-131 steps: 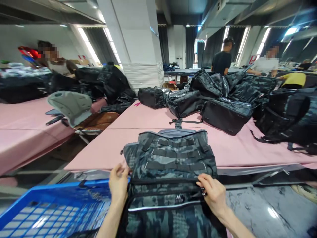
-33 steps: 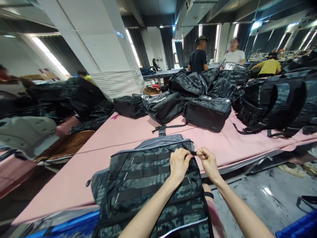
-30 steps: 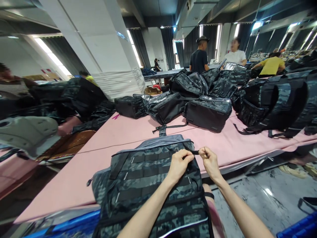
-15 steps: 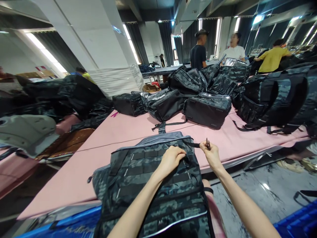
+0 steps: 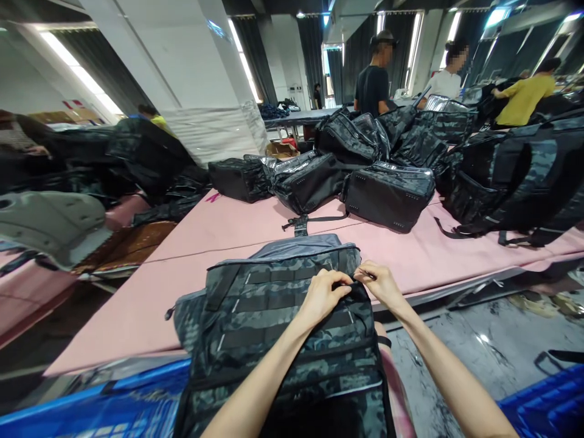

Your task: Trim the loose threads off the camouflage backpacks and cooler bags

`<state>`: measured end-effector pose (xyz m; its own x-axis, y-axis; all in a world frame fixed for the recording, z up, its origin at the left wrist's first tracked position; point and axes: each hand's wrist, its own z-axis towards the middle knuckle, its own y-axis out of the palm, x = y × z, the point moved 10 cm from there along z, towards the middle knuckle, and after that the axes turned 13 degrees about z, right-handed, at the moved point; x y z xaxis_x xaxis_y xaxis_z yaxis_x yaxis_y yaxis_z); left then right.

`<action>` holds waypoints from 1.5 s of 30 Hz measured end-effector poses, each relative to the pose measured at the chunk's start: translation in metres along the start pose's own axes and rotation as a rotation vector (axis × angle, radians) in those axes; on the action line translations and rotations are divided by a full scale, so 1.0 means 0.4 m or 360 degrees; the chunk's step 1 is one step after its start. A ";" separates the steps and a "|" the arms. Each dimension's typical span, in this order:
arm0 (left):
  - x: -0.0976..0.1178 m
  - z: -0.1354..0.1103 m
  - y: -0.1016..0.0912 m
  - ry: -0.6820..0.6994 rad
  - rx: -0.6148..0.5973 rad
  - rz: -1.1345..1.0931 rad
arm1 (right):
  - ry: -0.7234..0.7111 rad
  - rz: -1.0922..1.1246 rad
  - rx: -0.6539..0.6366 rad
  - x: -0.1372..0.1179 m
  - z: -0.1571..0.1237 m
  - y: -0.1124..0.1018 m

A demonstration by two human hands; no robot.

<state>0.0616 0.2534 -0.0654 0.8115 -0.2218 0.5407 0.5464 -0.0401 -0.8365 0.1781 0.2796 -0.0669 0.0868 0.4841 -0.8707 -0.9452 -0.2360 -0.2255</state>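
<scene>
A dark camouflage backpack (image 5: 283,322) with rows of webbing lies in front of me, its far part on the pink table. My left hand (image 5: 325,297) rests on its upper right part, with thumb and fingers pinched on the fabric near the side edge. Just to the right, my right hand (image 5: 378,281) is closed around small dark thread snips (image 5: 367,275), mostly hidden by the fingers. Their tips are close to the backpack's edge beside my left fingertips; I cannot tell whether they touch it.
Several black bags (image 5: 387,194) stand across the pink table (image 5: 173,274). More backpacks (image 5: 515,176) are heaped at right. A grey chair (image 5: 50,225) is at left, blue crates (image 5: 547,398) are low on both sides. Several people work farther back, one in a yellow shirt (image 5: 524,100).
My right hand has moved left from the strap end it held out to the backpack's edge, close to my left hand. My left hand has shifted slightly right. The view has tilted down a little.
</scene>
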 end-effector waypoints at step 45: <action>-0.031 0.018 0.012 -0.0130 0.0003 -0.0126 | -0.0640 -0.1329 -0.0027 -0.149 -0.078 0.013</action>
<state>0.0555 0.2632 -0.0754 0.7799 -0.1376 0.6105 0.6098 -0.0523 -0.7908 0.1777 0.2231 -0.0297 0.6190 0.7578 -0.2063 -0.6201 0.3104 -0.7205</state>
